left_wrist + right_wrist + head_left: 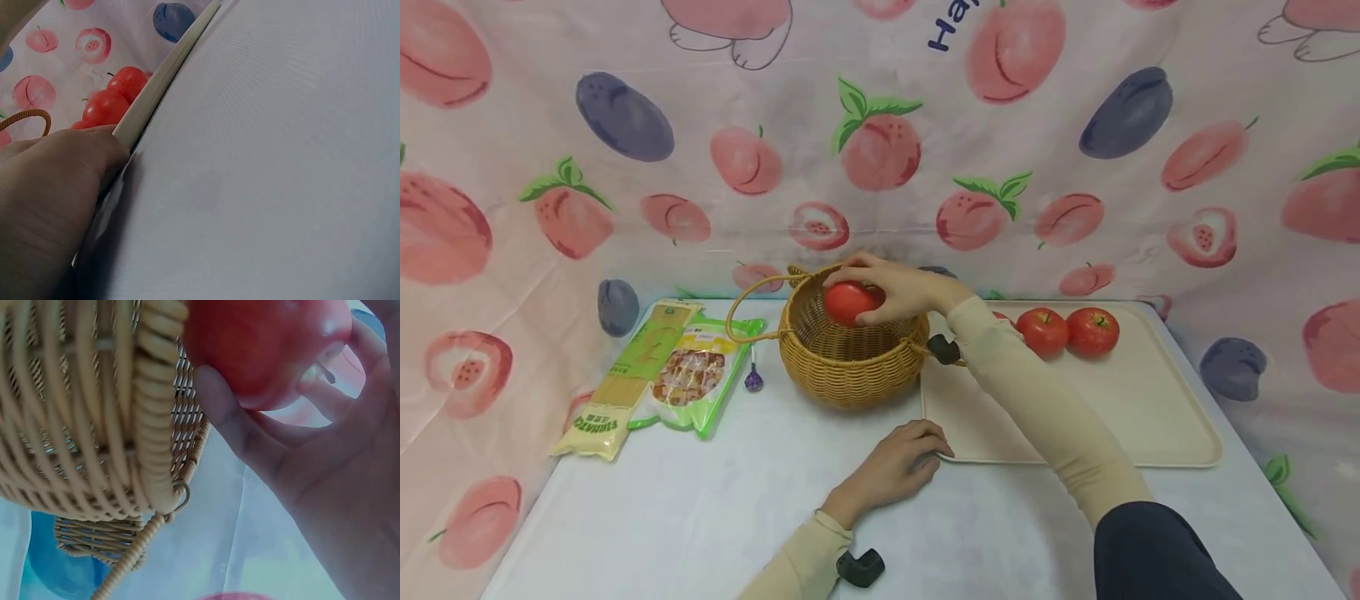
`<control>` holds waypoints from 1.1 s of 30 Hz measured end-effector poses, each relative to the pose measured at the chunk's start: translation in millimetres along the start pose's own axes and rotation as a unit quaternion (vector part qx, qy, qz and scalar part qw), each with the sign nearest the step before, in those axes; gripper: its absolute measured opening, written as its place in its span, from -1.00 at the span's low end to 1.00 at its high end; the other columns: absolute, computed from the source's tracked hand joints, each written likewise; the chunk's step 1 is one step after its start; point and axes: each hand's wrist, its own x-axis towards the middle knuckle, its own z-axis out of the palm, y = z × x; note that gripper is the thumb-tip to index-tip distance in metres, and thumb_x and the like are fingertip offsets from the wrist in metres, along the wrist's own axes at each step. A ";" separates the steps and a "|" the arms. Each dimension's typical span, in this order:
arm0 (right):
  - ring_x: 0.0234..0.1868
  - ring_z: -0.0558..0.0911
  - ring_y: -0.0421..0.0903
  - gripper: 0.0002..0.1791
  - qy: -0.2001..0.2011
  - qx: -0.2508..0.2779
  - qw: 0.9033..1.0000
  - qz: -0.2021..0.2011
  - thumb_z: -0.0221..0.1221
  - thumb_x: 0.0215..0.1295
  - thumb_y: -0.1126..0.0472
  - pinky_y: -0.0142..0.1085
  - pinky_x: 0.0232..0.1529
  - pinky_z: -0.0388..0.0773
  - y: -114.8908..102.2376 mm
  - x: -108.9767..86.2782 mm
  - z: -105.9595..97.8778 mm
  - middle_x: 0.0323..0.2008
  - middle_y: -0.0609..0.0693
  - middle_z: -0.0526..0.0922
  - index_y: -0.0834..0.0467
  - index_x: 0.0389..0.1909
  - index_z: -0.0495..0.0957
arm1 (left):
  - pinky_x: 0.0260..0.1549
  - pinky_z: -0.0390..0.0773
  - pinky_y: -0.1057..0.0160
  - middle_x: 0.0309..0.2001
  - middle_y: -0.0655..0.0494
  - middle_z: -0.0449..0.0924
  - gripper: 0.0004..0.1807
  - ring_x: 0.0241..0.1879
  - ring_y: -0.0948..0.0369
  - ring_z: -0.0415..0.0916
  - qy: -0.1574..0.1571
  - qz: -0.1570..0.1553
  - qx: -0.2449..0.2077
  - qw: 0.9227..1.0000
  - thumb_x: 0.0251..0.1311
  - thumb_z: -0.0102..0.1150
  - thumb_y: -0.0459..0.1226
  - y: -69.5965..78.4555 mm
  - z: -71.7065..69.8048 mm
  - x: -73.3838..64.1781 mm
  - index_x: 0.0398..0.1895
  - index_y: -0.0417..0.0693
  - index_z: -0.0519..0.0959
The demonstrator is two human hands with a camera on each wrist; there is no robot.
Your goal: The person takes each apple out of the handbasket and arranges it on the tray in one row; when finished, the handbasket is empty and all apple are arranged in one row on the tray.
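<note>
My right hand (pixel 904 287) grips a red apple (pixel 847 303) over the mouth of a round wicker basket (pixel 850 385). In the right wrist view, the thumb and fingers curl about the apple (pixel 269 350), its stem toward the palm, beside the basket's braided rim (pixel 155 412). My left hand (pixel 891 467) rests on the table at the near left corner of a cream tray (pixel 1150 408); its loosely bent fingers touch the tray's edge (pixel 164 75). Two red apples (pixel 1092 332) show on the tray, with part of another (pixel 1002 317) behind the right sleeve.
Left of the basket lie a pack of noodles (pixel 643 367) and a green-edged food bag (pixel 692 375). A small purple-wrapped lollipop (pixel 753 380) lies between bag and basket. The basket's handle (pixel 737 308) sticks out leftward. A fruit-print cloth (pixel 880 217) hangs behind the table.
</note>
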 end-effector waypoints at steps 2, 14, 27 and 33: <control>0.19 0.34 -0.09 -0.34 0.007 0.012 1.000 0.004 0.19 0.16 -0.08 -0.04 0.16 0.43 1.0 -3.4 0.6 0.32 -0.11 0.10 -0.35 0.31 0.23 | 0.12 0.41 0.31 0.01 0.31 0.46 -0.79 0.10 0.36 0.38 0.003 0.002 0.000 1.000 0.28 0.06 -0.25 -0.6 0.4 -0.1 -0.09 0.21 0.58; 0.21 0.34 -0.06 -0.31 0.091 0.071 0.993 0.012 0.21 0.14 -0.18 0.04 0.16 0.42 11.2 -23.0 11.2 0.32 -0.13 0.07 -0.37 0.31 0.21 | 0.12 0.42 0.31 0.01 0.29 0.47 -0.78 0.09 0.35 0.40 0.003 0.002 -0.005 1.000 0.28 0.06 -0.27 0.3 -0.8 -2.5 -0.09 0.20 0.58; 0.21 0.35 0.08 -0.30 0.238 0.155 0.959 -0.026 0.24 0.14 0.25 0.06 0.05 0.49 3.5 -56.9 17.9 0.35 0.08 0.02 0.00 0.34 0.26 | 0.14 0.41 0.30 0.01 0.29 0.47 -0.79 0.10 0.35 0.40 0.001 -0.004 -0.010 1.000 0.29 0.05 -0.26 1.0 -2.4 -0.2 -0.09 0.20 0.58; 0.23 0.32 0.15 -0.31 0.245 0.159 0.956 -0.011 0.21 0.14 0.36 0.14 0.16 0.38 -12.3 -83.9 15.7 0.32 0.22 0.06 0.20 0.32 0.24 | 0.13 0.42 0.30 0.00 0.31 0.47 -0.79 0.09 0.35 0.40 0.001 -0.005 -0.008 1.000 0.28 0.05 -0.26 0.8 -1.8 0.0 -0.09 0.20 0.58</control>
